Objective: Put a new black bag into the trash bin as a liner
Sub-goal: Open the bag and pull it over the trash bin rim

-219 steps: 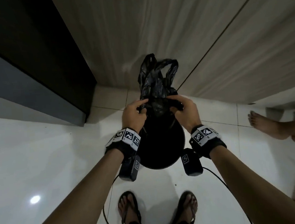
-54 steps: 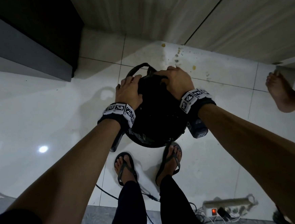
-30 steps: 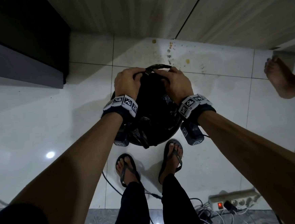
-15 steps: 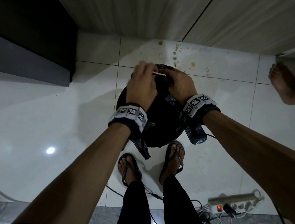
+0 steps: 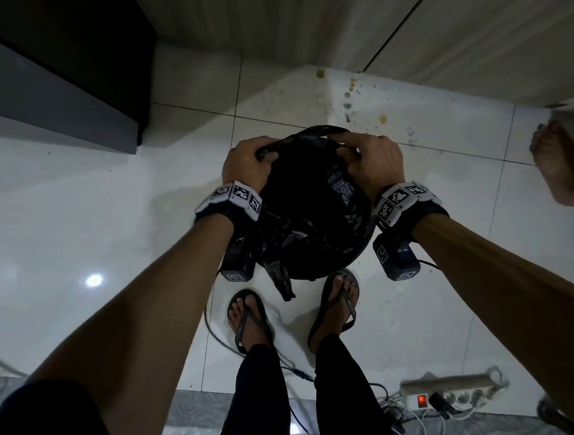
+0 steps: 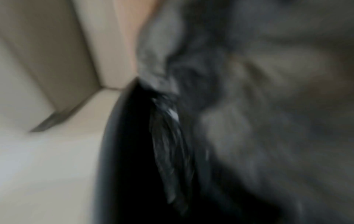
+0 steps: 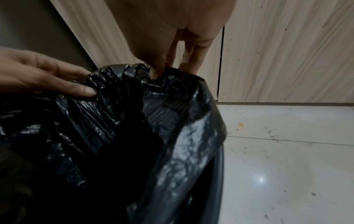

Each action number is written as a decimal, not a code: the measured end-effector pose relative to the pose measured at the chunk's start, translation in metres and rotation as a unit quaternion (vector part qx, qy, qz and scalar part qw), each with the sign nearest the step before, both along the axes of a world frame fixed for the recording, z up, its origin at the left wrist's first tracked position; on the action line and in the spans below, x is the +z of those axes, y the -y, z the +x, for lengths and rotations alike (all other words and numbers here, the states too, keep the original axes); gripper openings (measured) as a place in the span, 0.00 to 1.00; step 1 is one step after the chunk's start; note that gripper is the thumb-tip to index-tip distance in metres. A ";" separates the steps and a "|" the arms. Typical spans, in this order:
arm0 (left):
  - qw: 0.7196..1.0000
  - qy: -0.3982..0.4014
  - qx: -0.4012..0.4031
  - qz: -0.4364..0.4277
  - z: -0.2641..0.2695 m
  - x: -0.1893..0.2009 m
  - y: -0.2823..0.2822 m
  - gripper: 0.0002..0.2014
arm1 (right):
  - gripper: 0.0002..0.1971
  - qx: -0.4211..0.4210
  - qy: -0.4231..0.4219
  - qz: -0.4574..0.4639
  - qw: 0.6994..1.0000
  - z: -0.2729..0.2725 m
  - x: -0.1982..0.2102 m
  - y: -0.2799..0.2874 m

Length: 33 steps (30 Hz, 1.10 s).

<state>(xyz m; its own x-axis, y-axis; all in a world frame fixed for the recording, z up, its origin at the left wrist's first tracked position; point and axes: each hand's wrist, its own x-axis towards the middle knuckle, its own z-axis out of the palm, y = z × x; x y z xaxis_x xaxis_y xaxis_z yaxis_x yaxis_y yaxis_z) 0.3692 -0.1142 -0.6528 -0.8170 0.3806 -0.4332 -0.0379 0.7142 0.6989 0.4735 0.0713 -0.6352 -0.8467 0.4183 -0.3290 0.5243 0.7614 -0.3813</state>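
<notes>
From the head view, the black bag (image 5: pixel 314 194) already sits inside the trash bin (image 5: pixel 357 249), its mouth open. The left hand (image 5: pixel 245 167) and the right hand (image 5: pixel 374 162) each pinch the bag's edge at the far rim, one grip on either side of the opening. Between the grips the far edge looks draped over the rim; below the left grip, on the near side, a loose tail of plastic hangs outside. I judge the lining mostly done, with the near edge left to fold over.

The left wrist view is blurred; only dark plastic against the bin wall reads, and that grip cannot be made out there.

In the right wrist view, the right grip's fingertips (image 7: pixel 157 72) nip gathered plastic at the rim. The bin's inside is black and unreadable.
</notes>
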 end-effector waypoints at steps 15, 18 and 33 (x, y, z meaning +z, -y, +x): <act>0.984 -0.034 -0.148 -0.093 0.014 0.020 0.001 0.40 | 0.31 0.135 0.019 -0.041 0.990 -0.025 0.009 0.027; 0.985 -0.058 -0.139 -0.085 0.024 0.006 0.020 0.35 | 0.26 0.145 0.016 -0.023 0.989 -0.027 0.003 0.025; 1.000 0.018 0.010 -0.011 0.018 0.002 0.026 0.17 | 0.18 -0.074 0.042 -0.005 0.996 0.037 0.006 -0.004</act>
